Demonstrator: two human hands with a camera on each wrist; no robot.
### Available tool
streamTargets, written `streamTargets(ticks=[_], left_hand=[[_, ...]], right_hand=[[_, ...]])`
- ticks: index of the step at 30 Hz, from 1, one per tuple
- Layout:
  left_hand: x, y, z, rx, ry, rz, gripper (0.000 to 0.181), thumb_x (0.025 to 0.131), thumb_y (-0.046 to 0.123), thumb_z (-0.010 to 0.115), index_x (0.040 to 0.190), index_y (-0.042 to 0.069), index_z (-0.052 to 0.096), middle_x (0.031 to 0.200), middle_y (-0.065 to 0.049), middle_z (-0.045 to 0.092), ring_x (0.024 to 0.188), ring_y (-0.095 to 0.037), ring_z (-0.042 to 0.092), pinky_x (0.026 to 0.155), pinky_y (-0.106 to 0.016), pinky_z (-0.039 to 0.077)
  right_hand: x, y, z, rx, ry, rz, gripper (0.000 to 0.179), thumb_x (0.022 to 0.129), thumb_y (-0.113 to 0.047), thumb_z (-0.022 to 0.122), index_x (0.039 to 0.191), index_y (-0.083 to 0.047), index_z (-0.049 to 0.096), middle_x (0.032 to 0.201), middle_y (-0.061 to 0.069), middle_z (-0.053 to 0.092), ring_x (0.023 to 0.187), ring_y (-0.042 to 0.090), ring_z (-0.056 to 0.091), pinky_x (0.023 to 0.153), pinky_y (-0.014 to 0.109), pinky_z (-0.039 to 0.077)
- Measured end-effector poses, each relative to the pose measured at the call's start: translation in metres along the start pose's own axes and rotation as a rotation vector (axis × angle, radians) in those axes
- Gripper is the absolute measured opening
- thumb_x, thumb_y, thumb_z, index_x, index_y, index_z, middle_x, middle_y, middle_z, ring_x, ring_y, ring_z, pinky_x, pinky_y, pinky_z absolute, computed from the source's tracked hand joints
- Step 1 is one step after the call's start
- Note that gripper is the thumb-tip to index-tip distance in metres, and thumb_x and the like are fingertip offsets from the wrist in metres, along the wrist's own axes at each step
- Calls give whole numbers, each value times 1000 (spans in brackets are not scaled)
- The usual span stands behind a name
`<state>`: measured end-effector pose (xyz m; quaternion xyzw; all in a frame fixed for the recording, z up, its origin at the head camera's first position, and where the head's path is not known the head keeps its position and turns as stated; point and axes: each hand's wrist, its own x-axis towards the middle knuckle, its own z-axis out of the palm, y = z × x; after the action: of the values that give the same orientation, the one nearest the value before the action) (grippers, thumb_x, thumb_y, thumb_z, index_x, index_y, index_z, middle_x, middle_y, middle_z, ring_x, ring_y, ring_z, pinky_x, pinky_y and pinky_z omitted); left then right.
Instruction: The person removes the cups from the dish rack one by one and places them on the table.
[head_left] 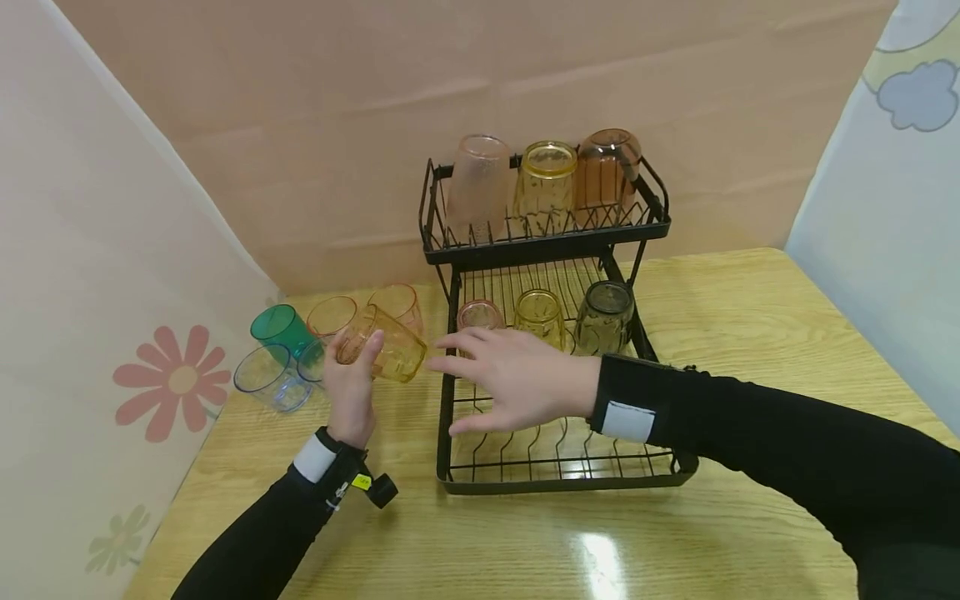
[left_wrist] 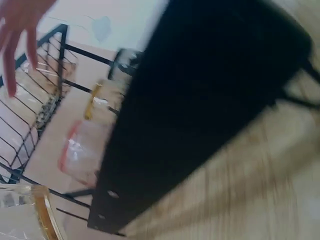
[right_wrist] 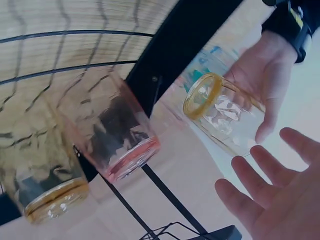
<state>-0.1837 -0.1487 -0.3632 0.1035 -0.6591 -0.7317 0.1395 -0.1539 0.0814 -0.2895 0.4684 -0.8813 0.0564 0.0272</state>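
L hand (head_left: pixel 351 398) gripping amber glass (head_left: pixel 396 348), tilted, just L of rack (head_left: pixel 562 486). R hand (head_left: pixel 517 377) spread, holding nothing, nr glass. Prob. light, stiff, slick, breakable; best held round mid-wall, away fr. rim, gentle squeeze.

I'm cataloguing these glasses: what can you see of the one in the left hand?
The yellow tumbler looks like see-through glass, with a thick-looking amber base. The left hand grips it, tilted, above the table, base toward the rack. The right hand is close by; contact is unclear.
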Motion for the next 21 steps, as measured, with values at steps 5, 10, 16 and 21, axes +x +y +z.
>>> streamTargets(ticks=[5,10,16,21], left_hand=[[7,-13,0,125,-87,176,83,69,35,76,132,7,31,124,-8,46,111,-20,46,89,-32,38],[13,-26,2,185,-128,315,77,69,28,77,127,5,32,123,-15,45,111,-26,45,90,-40,38],[33,-59,-3,272,-134,366,80,66,34,79,126,13,30,123,-11,42,110,-24,43,90,-40,37],[42,-74,-7,376,-132,347,84,65,43,77,129,20,28,124,-3,40,111,-19,43,88,-34,38]], right_hand=[[-17,1,2,-77,-50,-41,83,79,-79,18,145,-29,20,147,3,23,131,22,23,101,42,23],[-31,6,2,-101,-53,-24,84,79,-79,20,145,-28,20,149,3,18,133,23,20,102,43,21],[-45,18,1,-145,-45,22,85,79,-79,21,146,-27,14,151,6,11,134,27,15,102,47,18],[-54,29,-2,-172,-40,66,86,79,-78,25,146,-27,10,151,6,6,135,29,11,103,48,16]])
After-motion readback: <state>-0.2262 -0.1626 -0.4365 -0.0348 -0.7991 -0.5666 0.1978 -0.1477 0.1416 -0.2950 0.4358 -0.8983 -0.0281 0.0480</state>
